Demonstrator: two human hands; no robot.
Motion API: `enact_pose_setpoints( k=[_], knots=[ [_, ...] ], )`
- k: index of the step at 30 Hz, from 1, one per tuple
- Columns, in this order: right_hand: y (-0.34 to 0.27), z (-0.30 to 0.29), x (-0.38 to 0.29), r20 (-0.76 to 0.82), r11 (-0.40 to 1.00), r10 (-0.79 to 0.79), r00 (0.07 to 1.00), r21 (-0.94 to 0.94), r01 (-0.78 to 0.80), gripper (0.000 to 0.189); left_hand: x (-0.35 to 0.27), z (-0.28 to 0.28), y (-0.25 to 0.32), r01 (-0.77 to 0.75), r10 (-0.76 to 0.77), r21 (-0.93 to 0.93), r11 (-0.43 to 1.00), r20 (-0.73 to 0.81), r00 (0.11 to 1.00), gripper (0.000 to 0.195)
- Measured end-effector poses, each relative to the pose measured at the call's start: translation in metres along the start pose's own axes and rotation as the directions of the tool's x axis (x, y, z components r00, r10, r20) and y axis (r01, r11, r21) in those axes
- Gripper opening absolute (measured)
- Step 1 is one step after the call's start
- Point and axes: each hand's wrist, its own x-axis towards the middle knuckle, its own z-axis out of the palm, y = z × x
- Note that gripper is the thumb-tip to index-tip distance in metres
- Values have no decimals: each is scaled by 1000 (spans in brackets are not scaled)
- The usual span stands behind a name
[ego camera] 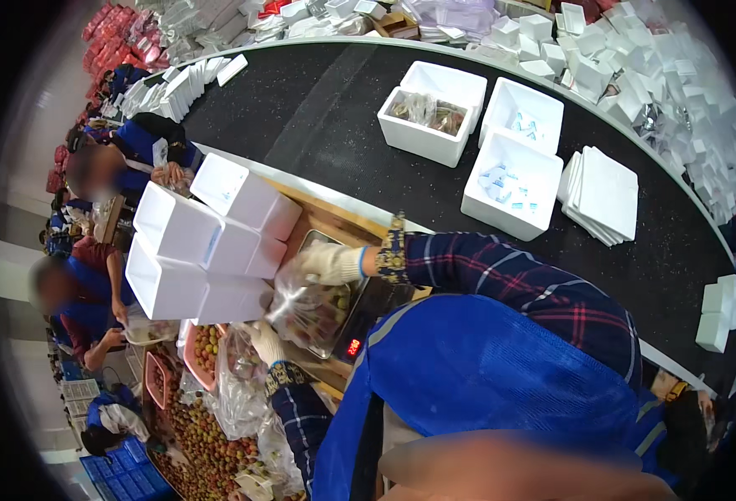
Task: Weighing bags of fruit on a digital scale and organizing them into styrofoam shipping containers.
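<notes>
My right hand (335, 263), in a white knit glove, grips the top of a clear plastic bag of round reddish-green fruit (308, 316), which look like lychees. The bag rests on the metal pan of a digital scale (324, 351) with a lit red display (354, 347). My left hand (266, 343), gloved too, is at the lower left of this bag. Beside it is another clear plastic bag (241, 363) with fruit showing through; whether the fingers hold it cannot be made out.
White foam boxes (180, 275) are stacked just beyond the scale. Loose fruit (211, 438) and a pink basket (202, 357) lie to my left. On my right, a black conveyor belt (343, 119) carries foam boxes (512, 188) and lids (602, 194). Co-workers (92, 307) stand opposite.
</notes>
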Motion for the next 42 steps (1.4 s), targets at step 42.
enact_pose_setpoints(
  k=[42],
  knots=[
    [373,-359,-205,-159,561,768,620,-301,-772,50,-125,22,143,-50,43,26,998,218,975,32]
  ],
)
